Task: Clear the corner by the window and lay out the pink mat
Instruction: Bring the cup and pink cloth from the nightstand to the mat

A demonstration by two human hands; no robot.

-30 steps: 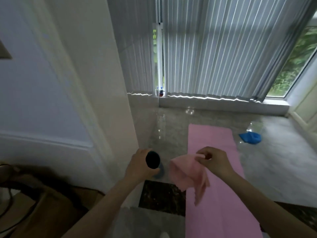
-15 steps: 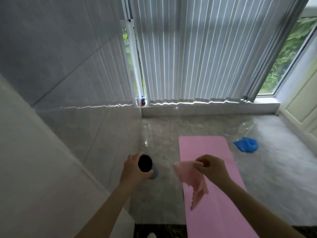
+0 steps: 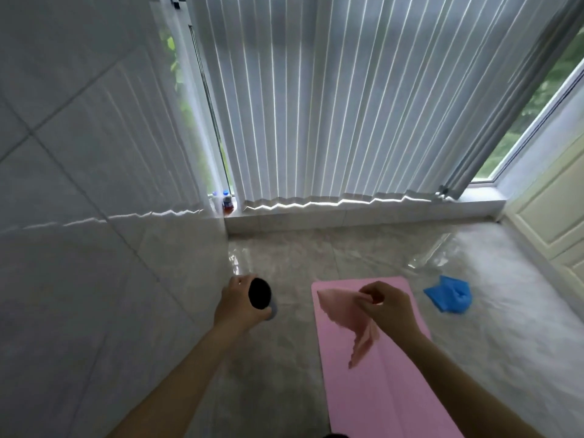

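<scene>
The pink mat point(image 3: 392, 384) lies flat on the glossy floor, running from the bottom edge toward the window. My right hand point(image 3: 384, 306) is above its far end, pinching a small pink cloth point(image 3: 344, 314) that hangs down. My left hand point(image 3: 238, 303) is left of the mat, wrapped around a dark cylindrical container point(image 3: 260, 295) with a black top and bluish body. The corner by the window point(image 3: 226, 235) lies just beyond it.
A crumpled blue item point(image 3: 448, 294) lies on the floor right of the mat. Two small bottles point(image 3: 226, 200) stand on the window sill in the corner. Vertical blinds point(image 3: 331, 105) cover the window. A tiled wall point(image 3: 94, 184) is on the left, a cream panelled door point(image 3: 556, 216) on the right.
The view has advanced past the doorframe into the tiled room and tilted up toward the window. Both hands keep their holds, the cloth and the container carried forward.
</scene>
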